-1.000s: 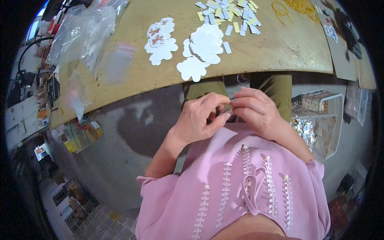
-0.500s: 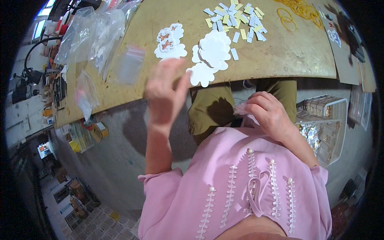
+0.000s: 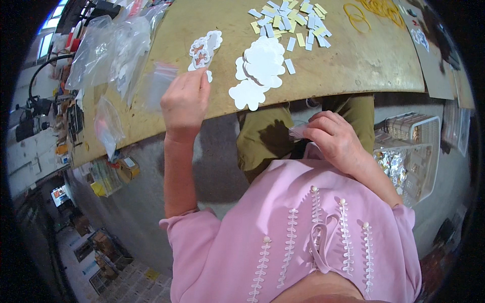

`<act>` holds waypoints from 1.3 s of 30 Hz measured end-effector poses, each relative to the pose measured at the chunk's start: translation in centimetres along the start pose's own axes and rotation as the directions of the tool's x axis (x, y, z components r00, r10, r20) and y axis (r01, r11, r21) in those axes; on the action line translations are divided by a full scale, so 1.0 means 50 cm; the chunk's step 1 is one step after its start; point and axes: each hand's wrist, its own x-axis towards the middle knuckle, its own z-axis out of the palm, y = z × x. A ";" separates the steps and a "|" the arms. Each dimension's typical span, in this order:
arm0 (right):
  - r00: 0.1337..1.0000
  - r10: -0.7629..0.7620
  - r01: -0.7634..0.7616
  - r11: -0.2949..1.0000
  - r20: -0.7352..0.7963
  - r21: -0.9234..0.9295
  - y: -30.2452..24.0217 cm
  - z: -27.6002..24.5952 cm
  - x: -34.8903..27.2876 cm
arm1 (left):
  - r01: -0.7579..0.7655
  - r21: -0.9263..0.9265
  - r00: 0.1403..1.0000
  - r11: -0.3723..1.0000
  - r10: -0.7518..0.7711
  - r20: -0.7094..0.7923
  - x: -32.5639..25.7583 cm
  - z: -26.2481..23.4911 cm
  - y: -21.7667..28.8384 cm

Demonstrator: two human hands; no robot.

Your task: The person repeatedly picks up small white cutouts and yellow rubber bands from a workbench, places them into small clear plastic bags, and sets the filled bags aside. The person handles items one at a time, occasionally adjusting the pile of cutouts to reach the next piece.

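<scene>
My left hand [image 3: 185, 100] is closed at the table's near-left part, its fingertips pinched on a white scalloped card [image 3: 209, 77], mostly hidden by the fingers. Just beyond it lie small scalloped cutouts [image 3: 202, 58] with brown animal pictures, and a greyish one [image 3: 214, 39]. Down at my lap, my right hand [image 3: 336, 134] is closed on a small clear plastic bag [image 3: 299, 131]; its contents cannot be made out. Between the hands, on the table, sits an overlapping pile of plain white scalloped cards [image 3: 263, 60], with a single card [image 3: 247, 95] at its near edge.
Blue and yellow strips [image 3: 293, 22] are scattered at the back, beside yellow rubber bands [image 3: 376, 12]. Clear zip bags [image 3: 162, 83] and large plastic bags [image 3: 108, 53] lie left. A white basket [image 3: 429, 156] with silvery packets stands right of my legs.
My left hand has moved left and its fingers have closed at the cutouts. The white card under them has shifted left. My right hand stays low with the plastic bag.
</scene>
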 end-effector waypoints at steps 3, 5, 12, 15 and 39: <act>0.999 0.008 -0.007 1.000 -0.036 0.018 0.001 0.000 -0.001 | 0.173 -0.113 0.984 0.979 -0.176 -0.017 -0.005 0.002 0.008; 0.998 0.002 -0.002 1.000 -0.068 0.013 0.001 -0.001 0.000 | 0.332 -0.204 0.942 0.921 -0.335 0.023 -0.008 0.004 0.012; 0.989 -0.040 0.035 0.999 -0.141 -0.034 0.005 -0.001 0.000 | 0.068 -0.044 0.997 0.997 -0.069 -0.032 -0.020 0.007 0.002; 0.989 -0.032 0.028 0.999 -0.145 -0.030 0.006 0.005 -0.004 | 0.061 -0.136 0.998 0.989 -0.056 0.037 -0.014 -0.010 0.012; 0.997 -0.008 0.005 0.999 -0.076 -0.043 0.008 0.017 -0.008 | 0.178 -0.036 0.981 0.983 -0.174 0.091 0.070 0.021 -0.018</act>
